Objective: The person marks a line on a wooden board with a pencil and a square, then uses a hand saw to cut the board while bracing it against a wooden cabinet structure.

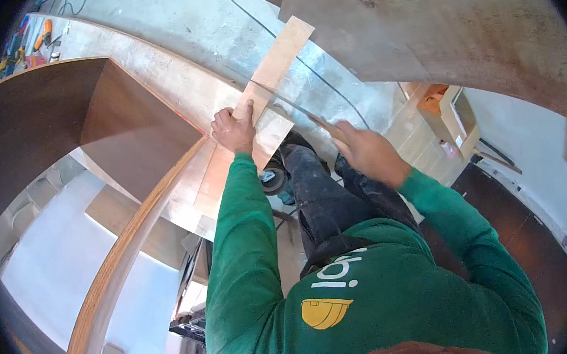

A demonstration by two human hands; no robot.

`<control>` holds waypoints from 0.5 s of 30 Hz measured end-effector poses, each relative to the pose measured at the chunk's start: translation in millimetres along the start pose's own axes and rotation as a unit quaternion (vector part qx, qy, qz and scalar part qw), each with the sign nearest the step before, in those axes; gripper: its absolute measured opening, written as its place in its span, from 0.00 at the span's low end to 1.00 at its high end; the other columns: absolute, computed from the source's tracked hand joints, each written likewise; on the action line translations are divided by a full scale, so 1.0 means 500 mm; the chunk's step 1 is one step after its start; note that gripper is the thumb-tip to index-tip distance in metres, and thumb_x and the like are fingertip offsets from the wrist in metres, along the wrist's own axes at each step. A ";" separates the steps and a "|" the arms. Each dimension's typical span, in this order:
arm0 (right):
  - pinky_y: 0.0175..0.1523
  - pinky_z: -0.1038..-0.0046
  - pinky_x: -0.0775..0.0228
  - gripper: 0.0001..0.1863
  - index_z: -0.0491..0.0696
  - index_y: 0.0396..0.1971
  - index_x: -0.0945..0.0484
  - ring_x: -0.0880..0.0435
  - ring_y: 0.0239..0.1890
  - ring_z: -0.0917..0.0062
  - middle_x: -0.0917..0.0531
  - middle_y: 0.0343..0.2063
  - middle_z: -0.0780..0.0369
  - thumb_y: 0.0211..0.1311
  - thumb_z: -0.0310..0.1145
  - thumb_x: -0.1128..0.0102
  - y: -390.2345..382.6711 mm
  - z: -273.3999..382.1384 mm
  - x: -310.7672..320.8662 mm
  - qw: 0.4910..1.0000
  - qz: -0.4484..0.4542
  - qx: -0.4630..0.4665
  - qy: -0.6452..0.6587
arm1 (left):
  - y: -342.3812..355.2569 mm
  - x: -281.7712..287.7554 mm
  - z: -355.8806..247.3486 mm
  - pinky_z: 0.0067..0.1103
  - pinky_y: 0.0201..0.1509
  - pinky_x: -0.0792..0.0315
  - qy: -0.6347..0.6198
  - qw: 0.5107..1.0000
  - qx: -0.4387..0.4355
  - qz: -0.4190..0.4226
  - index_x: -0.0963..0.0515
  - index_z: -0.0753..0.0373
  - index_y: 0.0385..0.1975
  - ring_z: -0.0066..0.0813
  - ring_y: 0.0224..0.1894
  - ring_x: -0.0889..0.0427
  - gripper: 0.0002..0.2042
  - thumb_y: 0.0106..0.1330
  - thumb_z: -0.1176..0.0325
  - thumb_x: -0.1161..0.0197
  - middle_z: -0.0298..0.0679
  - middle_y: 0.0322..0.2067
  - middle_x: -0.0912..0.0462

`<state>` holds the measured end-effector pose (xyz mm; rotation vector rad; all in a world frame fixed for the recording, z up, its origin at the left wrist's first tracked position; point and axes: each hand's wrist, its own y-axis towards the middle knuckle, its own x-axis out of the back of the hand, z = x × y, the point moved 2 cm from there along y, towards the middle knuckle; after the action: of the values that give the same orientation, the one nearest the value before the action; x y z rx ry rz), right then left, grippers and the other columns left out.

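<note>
A long, flat wooden strip [284,50] juts out diagonally past the edge of the workbench [152,60]. My left hand [233,130] holds it down at the bench edge, thumb along its top and fingers curled at its left side. In my right hand [372,154] is a handsaw [290,102], gripped by its wooden handle. Its thin blade lies across the strip, a little beyond my left thumb. My right hand is slightly blurred. Fingers wrap the handle, hiding part of it.
A large brown wooden cabinet carcass [133,116] stands on the bench at left. Hand tools [42,36] lie at the far left. A black cable [329,82] crosses the dusty floor. Large brown panel [432,22] at upper right; open wooden box [450,118] at right.
</note>
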<state>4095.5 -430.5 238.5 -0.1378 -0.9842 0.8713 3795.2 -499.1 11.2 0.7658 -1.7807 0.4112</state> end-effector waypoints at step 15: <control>0.43 0.43 0.23 0.17 0.46 0.55 0.30 0.13 0.39 0.42 0.12 0.35 0.44 0.77 0.41 0.42 0.052 0.007 -0.017 1.000 -0.006 -0.012 0.010 | 0.089 0.097 -0.029 0.41 0.52 0.25 -0.106 0.988 -0.093 0.069 0.19 0.61 0.50 0.46 0.47 0.18 0.18 0.74 0.52 0.33 0.45 0.41 0.16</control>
<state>4075.4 -420.2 222.6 -0.1609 -0.9754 0.8451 3765.9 -471.9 65.4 0.5722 -2.0474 0.2562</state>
